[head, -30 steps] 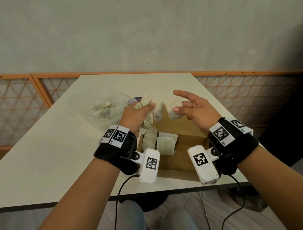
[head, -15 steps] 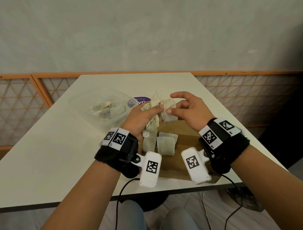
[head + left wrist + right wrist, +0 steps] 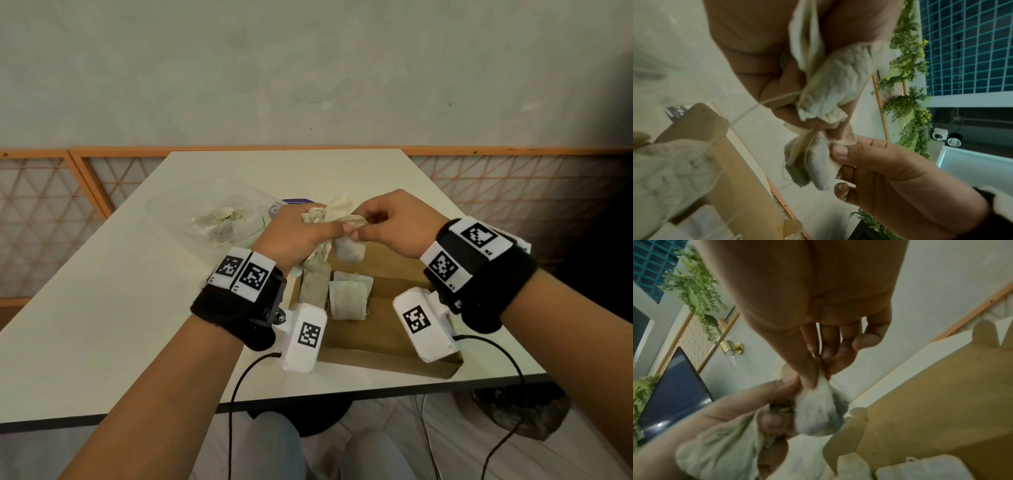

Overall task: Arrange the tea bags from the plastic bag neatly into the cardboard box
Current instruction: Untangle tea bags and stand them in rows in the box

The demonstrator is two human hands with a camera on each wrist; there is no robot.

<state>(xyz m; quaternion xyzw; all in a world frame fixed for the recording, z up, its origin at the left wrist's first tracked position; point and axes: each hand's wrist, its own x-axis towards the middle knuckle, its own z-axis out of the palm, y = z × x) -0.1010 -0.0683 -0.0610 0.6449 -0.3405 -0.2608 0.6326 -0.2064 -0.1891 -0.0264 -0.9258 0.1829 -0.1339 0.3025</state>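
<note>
1. Cardboard box (image 3: 387, 329): our landmark. It lies open on the white table (image 3: 102, 308), at the table's near edge.

2. Tea bags already in the box (image 3: 347, 301): we count at least two lying flat at the box's left end, side by side and overlapping a little; a third (image 3: 313, 291) stands against the box's left wall.

3. Left hand (image 3: 294, 236): held above the far left corner of the box. We see its fingers curled round a crumpled bunch of tea bags (image 3: 834, 84), with bag ends sticking out past the fingers on the far side.

4. Right hand (image 3: 397, 222): above the far side of the box, touching the left hand. We see its thumb and forefinger pinching the top edge of a single tea bag (image 3: 349, 248), which hangs down over the box; the other fingers are loosely curled. Whether this bag is free of the bunch we cannot tell.

5. Plastic bag (image 3: 222, 219): clear, lying on the table beyond and left of the box, with more tea bags inside.

6. Purple round label (image 3: 291, 205): just beyond the box, partly hidden behind the left hand.
</note>
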